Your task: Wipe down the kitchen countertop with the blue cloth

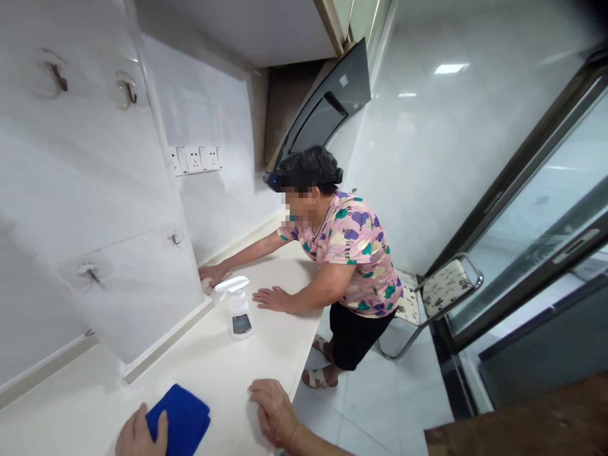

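Note:
My left hand (142,434) is at the bottom of the view, with its thumb and fingers at the left edge of a folded blue cloth (180,418), gripping it on the white countertop (209,364). My right hand (274,408) rests at the counter's front edge, fingers loosely bent and holding nothing. Beyond the cloth, a white spray bottle (240,310) stands upright on the counter, between me and another person (356,253). That person leans over the counter; one hand lies flat beside the bottle, the other reaches to the wall corner with something pale under it.
A range hood (327,107) with a raised dark glass panel hangs above the other person. Wall sockets (194,159) and adhesive hooks (57,76) are on the left walls. A patterned metal-framed chair (446,285) stands behind the person, near a sliding glass door (532,209).

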Demonstrator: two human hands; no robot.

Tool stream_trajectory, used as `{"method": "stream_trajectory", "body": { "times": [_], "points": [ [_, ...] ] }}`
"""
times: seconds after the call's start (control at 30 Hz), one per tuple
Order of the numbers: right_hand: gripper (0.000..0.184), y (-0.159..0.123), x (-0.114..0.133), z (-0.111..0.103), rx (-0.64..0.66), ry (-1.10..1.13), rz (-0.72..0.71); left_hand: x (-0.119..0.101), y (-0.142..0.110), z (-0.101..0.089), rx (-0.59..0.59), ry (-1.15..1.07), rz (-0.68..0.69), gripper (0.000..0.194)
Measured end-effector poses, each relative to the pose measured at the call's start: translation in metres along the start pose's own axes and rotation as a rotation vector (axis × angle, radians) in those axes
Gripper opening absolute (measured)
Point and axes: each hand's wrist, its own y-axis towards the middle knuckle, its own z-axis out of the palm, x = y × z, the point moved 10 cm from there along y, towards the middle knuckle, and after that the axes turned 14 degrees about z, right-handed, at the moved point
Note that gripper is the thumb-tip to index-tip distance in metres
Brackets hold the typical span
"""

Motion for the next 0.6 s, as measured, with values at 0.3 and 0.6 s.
{"method": "stream_trajectory", "body": {
  "times": [0.3, 0.6],
  "points": [
    [0.048, -0.005, 0.002, -0.006, -0.038, -0.015, -0.038, -0.038, 0.006, -0.025, 0.216, 0.045, 0.094, 0.049],
    [0.041, -0.015, -0.003, -0.004, -0.014, 0.012, -0.029, -0.033, -0.003, -0.079, 0.210, -0.118, -0.039, 0.036]
  ]
}}
